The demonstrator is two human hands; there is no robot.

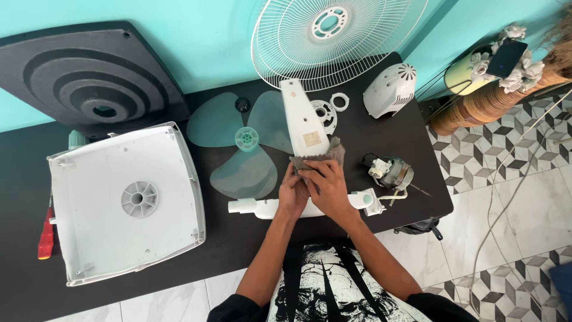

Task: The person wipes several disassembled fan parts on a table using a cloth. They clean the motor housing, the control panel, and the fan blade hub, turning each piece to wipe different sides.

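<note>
Nearest the body, both hands meet at the front-centre of the dark table [24, 280]. The left hand [293, 194] is curled closed, pinching the near end of a white tapered panel [304, 119] together w/ the cloth. The right hand [326, 189] is closed over a grey-brown cloth [330, 152], pressed onto the same end of the panel. The panel lies flat, narrow end pointing away, near end under the cloth.

The panel is judged light, stiff moulded plastic, smooth and prob. slippery; best held by its long edges near the wide end, not flexed. The cloth is soft and limp, bunched anywhere.

Under the wrists a white fan neck piece [256, 207] lies crosswise. Just right: a small motor [392, 172]. Left: a pale teal 3-blade fan blade [245, 143], then the upturned white base [119, 203] and a red-handled screwdriver [45, 235]. Further back: white rings [339, 101], a rear motor cover [390, 89], the wire guard [333, 36] leaning on the wall, and a dark ribbed plate [89, 77].
</note>
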